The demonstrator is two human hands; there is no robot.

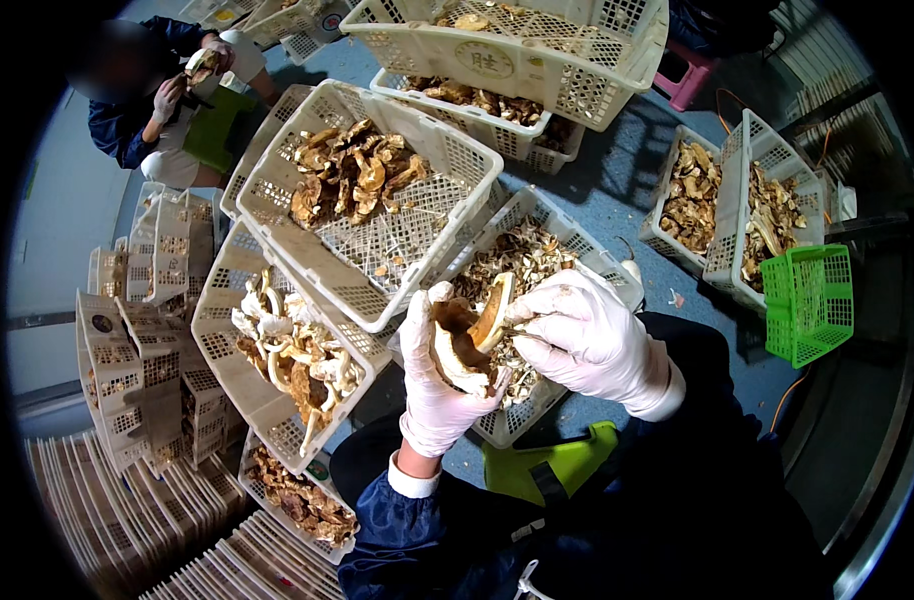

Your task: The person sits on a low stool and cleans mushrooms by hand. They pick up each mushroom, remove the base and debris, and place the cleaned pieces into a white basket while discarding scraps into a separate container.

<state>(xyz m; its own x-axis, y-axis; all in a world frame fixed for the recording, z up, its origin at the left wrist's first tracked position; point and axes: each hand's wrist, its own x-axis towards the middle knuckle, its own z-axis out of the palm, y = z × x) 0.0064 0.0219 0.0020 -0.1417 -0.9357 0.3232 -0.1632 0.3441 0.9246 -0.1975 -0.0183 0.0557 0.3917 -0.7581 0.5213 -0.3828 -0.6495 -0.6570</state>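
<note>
My gloved left hand (431, 382) is shut around a large brown-and-cream mushroom (461, 349) with a curled cap. In my gloved right hand (584, 337) is a thin dark tool (511, 331), mostly hidden by the fingers; its kind cannot be told. The tool's visible end is against or very near the mushroom's raised pale-edged part. Below both hands stands a white plastic crate (588, 244) holding many small mushroom pieces (524, 251). Just beyond my left hand, another white crate (457, 154) holds brown mushrooms (359, 176) heaped towards its far left.
At left, a tilted crate (217, 315) holds pale-stemmed mushrooms (292, 337). Crates of mushroom pieces (689, 199) and a green basket (809, 304) stand at right. A green stool (551, 465) is below my hands. A gloved co-worker (119, 127) sits at upper left, holding a mushroom.
</note>
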